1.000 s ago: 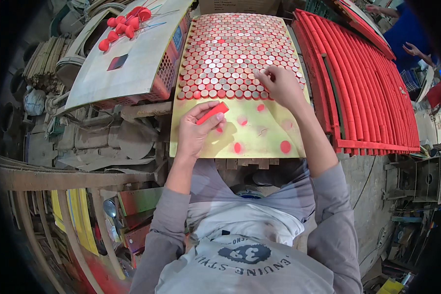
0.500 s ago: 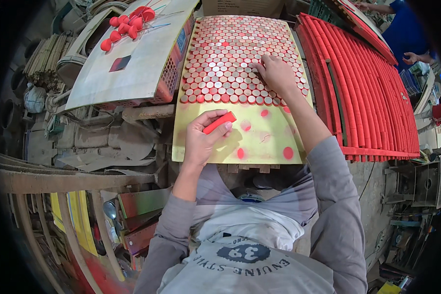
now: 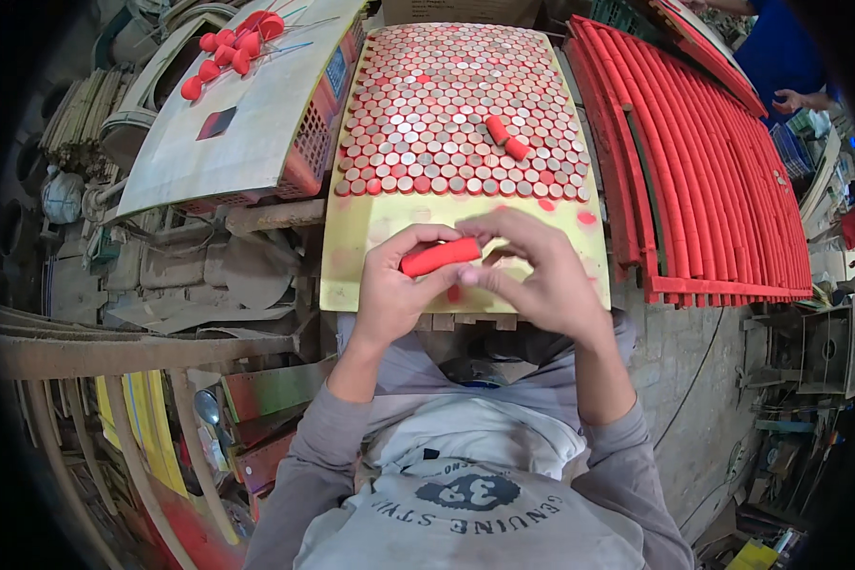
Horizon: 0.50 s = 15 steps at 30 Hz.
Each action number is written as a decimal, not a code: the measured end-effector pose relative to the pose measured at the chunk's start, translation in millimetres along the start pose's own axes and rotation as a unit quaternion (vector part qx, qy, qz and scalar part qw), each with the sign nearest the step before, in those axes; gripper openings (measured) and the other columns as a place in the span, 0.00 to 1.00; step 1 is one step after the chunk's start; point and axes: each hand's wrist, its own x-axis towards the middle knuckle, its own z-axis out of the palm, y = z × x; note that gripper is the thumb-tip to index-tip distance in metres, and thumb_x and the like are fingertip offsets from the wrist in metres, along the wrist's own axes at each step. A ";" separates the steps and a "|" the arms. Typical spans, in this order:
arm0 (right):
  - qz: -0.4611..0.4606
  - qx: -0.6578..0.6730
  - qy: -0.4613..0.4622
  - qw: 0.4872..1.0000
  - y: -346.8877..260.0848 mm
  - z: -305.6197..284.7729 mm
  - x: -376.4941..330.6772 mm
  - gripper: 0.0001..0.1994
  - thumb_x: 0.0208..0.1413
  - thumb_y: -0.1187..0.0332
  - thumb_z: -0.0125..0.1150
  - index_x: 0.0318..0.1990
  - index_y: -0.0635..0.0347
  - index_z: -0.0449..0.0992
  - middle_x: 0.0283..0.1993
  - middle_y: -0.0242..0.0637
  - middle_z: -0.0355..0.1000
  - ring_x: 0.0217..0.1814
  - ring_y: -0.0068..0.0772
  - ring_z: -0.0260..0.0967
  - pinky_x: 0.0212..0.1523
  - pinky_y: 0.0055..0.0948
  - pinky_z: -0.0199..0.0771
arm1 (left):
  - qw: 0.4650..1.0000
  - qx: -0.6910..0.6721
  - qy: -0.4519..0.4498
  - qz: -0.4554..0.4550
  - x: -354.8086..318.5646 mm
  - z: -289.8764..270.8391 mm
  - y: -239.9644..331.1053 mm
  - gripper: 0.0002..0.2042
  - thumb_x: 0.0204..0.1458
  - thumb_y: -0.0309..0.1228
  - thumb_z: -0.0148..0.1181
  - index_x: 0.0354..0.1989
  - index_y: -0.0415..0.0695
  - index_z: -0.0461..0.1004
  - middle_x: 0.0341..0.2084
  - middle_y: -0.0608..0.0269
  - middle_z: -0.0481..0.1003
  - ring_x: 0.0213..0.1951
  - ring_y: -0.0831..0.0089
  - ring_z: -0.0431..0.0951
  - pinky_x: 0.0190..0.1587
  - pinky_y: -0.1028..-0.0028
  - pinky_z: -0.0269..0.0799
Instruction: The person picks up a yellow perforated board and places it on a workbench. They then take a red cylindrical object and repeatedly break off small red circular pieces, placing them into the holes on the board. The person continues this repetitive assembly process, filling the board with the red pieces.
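My left hand (image 3: 399, 285) is closed around a red cylinder (image 3: 443, 255), which lies nearly level above the bare strip of a yellow board (image 3: 351, 275). Close to the cylinder's right end is my right hand (image 3: 541, 271), its fingers curved and apart. Its thumb meets the tip of my left thumb, and I see nothing held in it. Beyond both hands, tightly packed round discs (image 3: 446, 104) with pale tops and red sides cover the board's far part. Two short red cylinders (image 3: 516, 148) lie end to end on these discs.
At left, a pale panel (image 3: 228, 157) over a red crate carries red cup-like pieces (image 3: 242, 47) on thin wires. A rack of long red sticks (image 3: 693, 161) stands at right. A wooden rail (image 3: 142, 353) borders my left side. Another person's hand (image 3: 796, 101) shows at far right.
My right hand has come back from the discs toward the cylinder in my left hand. Two short red cylinders now show where it was. My left hand has shifted slightly right and lower.
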 end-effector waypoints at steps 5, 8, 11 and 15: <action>0.071 0.075 0.059 0.993 -6.1 1.1 -28.7 0.14 0.48 0.75 0.73 0.43 0.69 0.80 0.40 0.39 0.78 0.38 0.25 0.76 0.42 0.23 0.80 | 0.988 0.109 -0.069 0.080 -12.7 2.8 10.5 0.13 0.47 0.17 0.67 0.42 0.33 0.77 0.41 0.54 0.78 0.46 0.70 0.78 0.51 0.72 0.73; 0.092 0.108 0.059 0.988 -5.5 0.3 -40.6 0.13 0.49 0.75 0.73 0.42 0.69 0.81 0.38 0.38 0.78 0.38 0.24 0.76 0.43 0.25 0.79 | 0.981 0.149 -0.077 0.095 -18.8 9.7 18.3 0.14 0.45 0.17 0.67 0.42 0.33 0.77 0.41 0.54 0.78 0.45 0.68 0.78 0.50 0.71 0.73; 0.104 0.137 0.051 0.984 -12.0 -2.6 -51.5 0.13 0.49 0.76 0.72 0.43 0.70 0.80 0.37 0.40 0.79 0.39 0.24 0.76 0.43 0.25 0.79 | 0.977 0.160 -0.072 0.118 -25.6 15.9 23.7 0.14 0.44 0.20 0.69 0.42 0.36 0.79 0.36 0.54 0.79 0.40 0.65 0.80 0.47 0.69 0.73; 0.062 0.145 0.040 0.987 -18.2 -9.6 -60.3 0.14 0.51 0.79 0.70 0.45 0.75 0.79 0.41 0.42 0.78 0.38 0.25 0.76 0.39 0.24 0.79 | 0.980 0.124 -0.068 0.138 -31.6 22.1 31.1 0.15 0.44 0.20 0.70 0.42 0.36 0.79 0.36 0.53 0.79 0.39 0.64 0.80 0.45 0.70 0.74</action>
